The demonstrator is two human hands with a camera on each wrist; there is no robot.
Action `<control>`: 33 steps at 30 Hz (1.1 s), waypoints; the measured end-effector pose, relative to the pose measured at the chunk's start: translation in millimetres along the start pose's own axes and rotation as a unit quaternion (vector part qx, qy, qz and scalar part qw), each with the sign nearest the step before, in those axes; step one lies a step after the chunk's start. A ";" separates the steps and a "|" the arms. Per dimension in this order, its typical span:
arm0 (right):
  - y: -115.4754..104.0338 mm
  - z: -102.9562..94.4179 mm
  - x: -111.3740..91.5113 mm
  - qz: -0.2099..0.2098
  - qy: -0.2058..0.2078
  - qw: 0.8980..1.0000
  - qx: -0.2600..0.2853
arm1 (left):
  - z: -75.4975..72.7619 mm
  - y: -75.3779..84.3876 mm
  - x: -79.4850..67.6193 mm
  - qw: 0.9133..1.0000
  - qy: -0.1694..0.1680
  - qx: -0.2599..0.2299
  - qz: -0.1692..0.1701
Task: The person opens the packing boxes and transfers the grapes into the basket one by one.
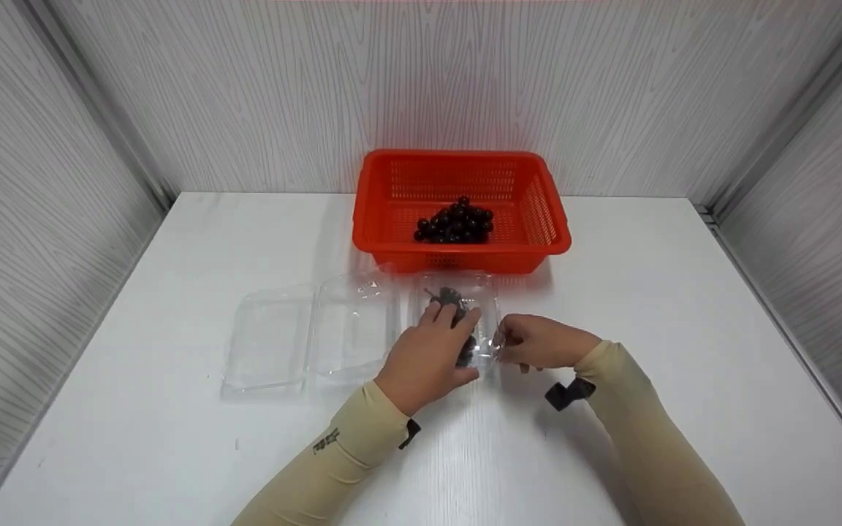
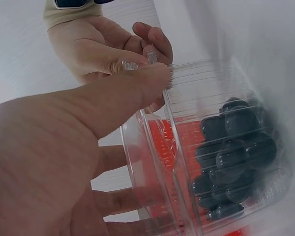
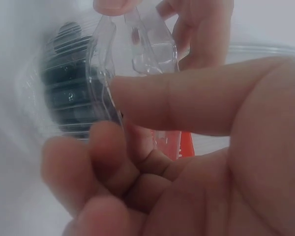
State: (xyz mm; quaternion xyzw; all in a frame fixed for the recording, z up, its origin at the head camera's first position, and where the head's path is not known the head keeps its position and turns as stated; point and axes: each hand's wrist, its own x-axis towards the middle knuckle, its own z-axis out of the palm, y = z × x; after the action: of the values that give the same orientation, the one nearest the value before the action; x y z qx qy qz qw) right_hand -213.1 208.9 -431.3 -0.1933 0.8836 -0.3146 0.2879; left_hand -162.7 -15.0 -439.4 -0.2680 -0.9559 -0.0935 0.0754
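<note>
A clear plastic clamshell box (image 1: 488, 299) with dark grapes (image 2: 236, 152) inside stands in front of the basket. My left hand (image 1: 425, 361) lies over its top, fingers spread and extended across the lid; in the left wrist view the thumb rests along the near rim. At the box's right side, my right hand (image 1: 545, 342) pinches the rim between thumb and curled fingers. The right wrist view has the thumb against the lid edge and a gap between lid and base there. A stem pokes up near the left fingertips.
Behind the box, a red plastic basket (image 1: 465, 249) holds a bunch of dark grapes (image 1: 457, 223). To the left, another clear clamshell box (image 1: 271, 340) lies unfolded on the white table (image 1: 158, 314). Pale wood-grain panels (image 1: 267, 95) rise at the back and sides.
</note>
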 end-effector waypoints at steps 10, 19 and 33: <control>-0.2 0.9 0.5 0.003 -0.011 1.000 -0.014 | 3.1 1.7 -0.5 1.000 0.003 0.004 -0.005; -4.4 0.3 -1.2 -0.002 -0.017 1.000 -0.021 | 3.6 5.6 0.3 1.000 0.001 0.007 -0.015; -0.7 0.4 0.2 -0.016 -0.016 0.999 -0.024 | -1.0 8.5 -2.4 0.998 -0.045 -0.018 -0.032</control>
State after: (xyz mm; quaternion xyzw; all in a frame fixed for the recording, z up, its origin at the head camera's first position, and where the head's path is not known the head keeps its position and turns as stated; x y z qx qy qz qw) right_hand -212.9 208.1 -431.1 -0.2194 0.8830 -0.2948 0.2919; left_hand -156.2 -9.3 -437.7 -0.2426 -0.9646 -0.1004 0.0246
